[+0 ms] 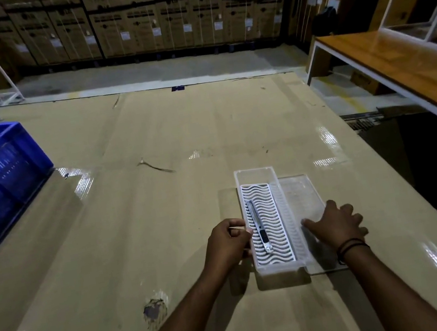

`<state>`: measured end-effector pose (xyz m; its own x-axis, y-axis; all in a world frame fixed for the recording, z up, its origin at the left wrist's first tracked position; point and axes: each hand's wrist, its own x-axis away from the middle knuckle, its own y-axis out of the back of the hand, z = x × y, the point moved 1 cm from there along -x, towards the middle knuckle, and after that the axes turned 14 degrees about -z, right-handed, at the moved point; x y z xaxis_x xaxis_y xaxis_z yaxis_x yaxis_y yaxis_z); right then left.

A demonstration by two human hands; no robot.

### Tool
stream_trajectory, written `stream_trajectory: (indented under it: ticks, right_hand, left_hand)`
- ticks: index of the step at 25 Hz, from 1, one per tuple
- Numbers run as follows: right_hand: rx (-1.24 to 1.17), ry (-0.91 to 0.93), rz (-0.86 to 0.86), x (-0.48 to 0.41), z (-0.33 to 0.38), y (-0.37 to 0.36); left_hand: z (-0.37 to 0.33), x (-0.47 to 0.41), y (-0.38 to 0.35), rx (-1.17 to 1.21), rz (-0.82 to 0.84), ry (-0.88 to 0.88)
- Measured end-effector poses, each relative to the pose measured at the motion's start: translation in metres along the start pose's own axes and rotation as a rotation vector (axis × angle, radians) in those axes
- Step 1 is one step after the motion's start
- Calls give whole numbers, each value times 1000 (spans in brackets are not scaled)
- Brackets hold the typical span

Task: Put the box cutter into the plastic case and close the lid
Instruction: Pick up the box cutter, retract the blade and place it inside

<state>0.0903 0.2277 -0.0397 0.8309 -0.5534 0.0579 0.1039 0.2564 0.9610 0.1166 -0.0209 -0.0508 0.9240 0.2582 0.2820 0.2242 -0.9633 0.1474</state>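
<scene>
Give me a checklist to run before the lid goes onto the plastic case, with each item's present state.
1. Box cutter inside the plastic case, lying on the white wavy insert: ok.
2. Cutter lies flat, below the case rim: cannot tell.
3. Blade retracted: cannot tell, the tip is too small to read.
4. Lid within reach: ok, it lies flat on the table beside the case, under the right hand.
5. Lid gripped for lifting: not ok, the right hand only rests flat on it.
6. Case steadied: ok, the left hand is at its left wall, though its hold cannot be judged.
</scene>
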Motion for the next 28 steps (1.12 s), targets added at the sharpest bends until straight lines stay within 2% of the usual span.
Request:
stream_trajectory:
  ticks: [4,11,17,19,21,23,25,28]
  right_hand:
    - [55,4,-15,1,-1,-7]
    - [-1,22,-23,3,10,-6]
    - [-199,366,-448,18,39,10]
    - [-222,534,-494,26,56,11]
    - [-156,678,-456,39,74,8]
    - [-34,757,-347,52,88,-1]
    - [87,786,-231,59,95,-14]
    - [188,803,-213,60,95,-26]
  left_hand:
    - [0,0,-1,11,10,44]
    - [-1,0,-1,21,19,68]
    - [0,2,-1,2,7,69]
    - [0,1,-2,-1,-5,66]
    - [0,1,-4,1,-14,62]
    - [1,0,-5,18,-24,72]
    - [2,-2,-6,21,-36,78]
    - [3,-2,-7,22,-43,66]
